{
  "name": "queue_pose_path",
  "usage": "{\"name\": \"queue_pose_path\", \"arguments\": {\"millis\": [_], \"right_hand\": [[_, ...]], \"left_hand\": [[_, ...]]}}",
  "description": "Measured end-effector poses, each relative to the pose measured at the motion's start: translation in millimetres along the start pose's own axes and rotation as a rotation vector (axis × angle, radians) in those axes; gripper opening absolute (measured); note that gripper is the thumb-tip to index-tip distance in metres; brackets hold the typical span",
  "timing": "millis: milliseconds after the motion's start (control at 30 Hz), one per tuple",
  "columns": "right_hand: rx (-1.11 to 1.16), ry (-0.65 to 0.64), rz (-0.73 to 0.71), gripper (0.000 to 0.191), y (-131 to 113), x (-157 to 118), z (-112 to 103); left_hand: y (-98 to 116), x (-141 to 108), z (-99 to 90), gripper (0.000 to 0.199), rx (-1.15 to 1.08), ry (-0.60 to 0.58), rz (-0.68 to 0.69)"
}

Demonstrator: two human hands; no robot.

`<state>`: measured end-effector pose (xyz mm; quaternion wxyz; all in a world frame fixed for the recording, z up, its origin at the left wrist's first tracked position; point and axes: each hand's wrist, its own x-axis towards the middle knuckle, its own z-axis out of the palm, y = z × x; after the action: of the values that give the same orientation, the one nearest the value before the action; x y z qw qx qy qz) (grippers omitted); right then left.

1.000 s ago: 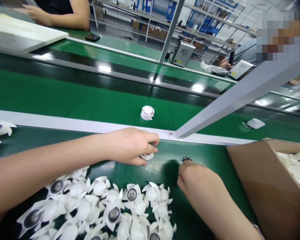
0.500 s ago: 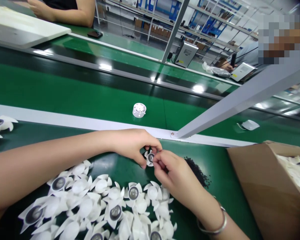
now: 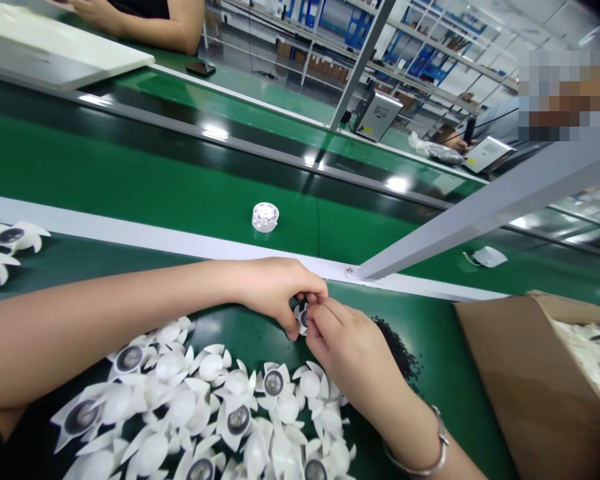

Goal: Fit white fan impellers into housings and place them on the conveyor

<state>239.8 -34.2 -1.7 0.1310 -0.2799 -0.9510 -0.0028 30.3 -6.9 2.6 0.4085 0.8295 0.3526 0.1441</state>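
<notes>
My left hand (image 3: 275, 293) and my right hand (image 3: 350, 353) meet over a green conveyor belt (image 3: 220, 333). Between their fingers they pinch a small white plastic fan impeller (image 3: 301, 319) with a dark round hub, mostly hidden by my fingers. Just below my hands lies a heap of similar white fan impellers (image 3: 210, 407). A small patch of black granules (image 3: 397, 350) sits beside my right hand. On the farther belt, a white round fan housing (image 3: 265, 217) stands beyond my left hand.
An open cardboard box (image 3: 535, 380) of white parts stands at the right. A grey metal strut (image 3: 480, 220) crosses above the belts. Further off, a co-worker's arm (image 3: 165, 27) rests near a white board (image 3: 45, 40) and a phone (image 3: 201, 68).
My hands have come together, and my right hand moved from the dark granules to the impeller. The granules now show as a spread patch. The white housing on the farther belt has shifted left.
</notes>
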Motion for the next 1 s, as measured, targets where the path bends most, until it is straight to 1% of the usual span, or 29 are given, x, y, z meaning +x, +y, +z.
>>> {"name": "queue_pose_path", "arguments": {"millis": [67, 233, 333, 400, 433, 500, 567, 600, 633, 667, 700, 733, 800, 867, 933, 1000], "right_hand": [[-0.042, 0.01, -0.047, 0.019, -1.3, -1.6, -2.1], [-0.209, 0.007, -0.231, 0.021, -9.2, -5.2, -11.0], [-0.254, 0.018, -0.257, 0.024, -6.8, -8.6, -19.0], [-0.258, 0.056, -0.224, 0.021, 4.7, -12.8, -27.6], [-0.278, 0.113, -0.174, 0.017, 14.2, -15.6, -32.7], [-0.318, 0.299, -0.005, 0.012, 40.1, -22.1, -42.9], [-0.315, 0.505, 0.233, 0.013, 72.5, -28.4, -49.9], [-0.277, 0.558, 0.375, 0.016, 89.7, -31.1, -51.1], [-0.222, 0.566, 0.529, 0.019, 106.9, -33.5, -50.5], [-0.161, 0.538, 0.679, 0.024, 123.4, -35.6, -47.9], [-0.101, 0.479, 0.811, 0.028, 138.9, -37.7, -43.5], [-0.051, 0.428, 0.901, 0.032, 153.1, -39.8, -37.6], [0.022, 0.354, 0.974, 0.037, 176.7, -44.0, -23.1], [0.067, 0.332, 1.002, 0.04, 193.1, -48.0, -8.7], [0.091, 0.337, 1.036, 0.046, 202.4, -51.0, 2.2], [0.087, 0.352, 1.062, 0.052, 206.5, -52.1, 8.6]], "left_hand": [[-1.0, -0.2, 0.5, 0.051, -0.014, -0.002, 0.004], [-3.4, 0.5, 1.9, 0.056, -0.033, 0.002, 0.003], [-2.9, 0.7, 1.5, 0.057, -0.039, 0.0, -0.006], [-1.7, 0.3, 0.2, 0.057, -0.049, -0.007, -0.02], [-1.0, 0.0, -0.7, 0.057, -0.055, -0.014, -0.026], [0.1, -0.7, -2.3, 0.056, -0.063, -0.023, -0.037], [0.6, -1.3, -3.4, 0.055, -0.064, -0.024, -0.051], [0.6, -1.5, -3.6, 0.055, -0.067, -0.024, -0.061], [0.4, -1.7, -3.6, 0.055, -0.073, -0.023, -0.071], [0.1, -1.7, -3.5, 0.055, -0.08, -0.022, -0.079], [-0.1, -1.7, -3.3, 0.056, -0.089, -0.022, -0.085], [-0.3, -1.5, -3.1, 0.056, -0.096, -0.021, -0.089], [-0.2, -0.9, -3.2, 0.055, -0.103, -0.021, -0.098], [0.5, -0.2, -3.6, 0.054, -0.098, -0.025, -0.106], [1.4, 0.4, -4.2, 0.053, -0.09, -0.029, -0.109], [1.7, 0.8, -4.4, 0.054, -0.088, -0.028, -0.109]]}}
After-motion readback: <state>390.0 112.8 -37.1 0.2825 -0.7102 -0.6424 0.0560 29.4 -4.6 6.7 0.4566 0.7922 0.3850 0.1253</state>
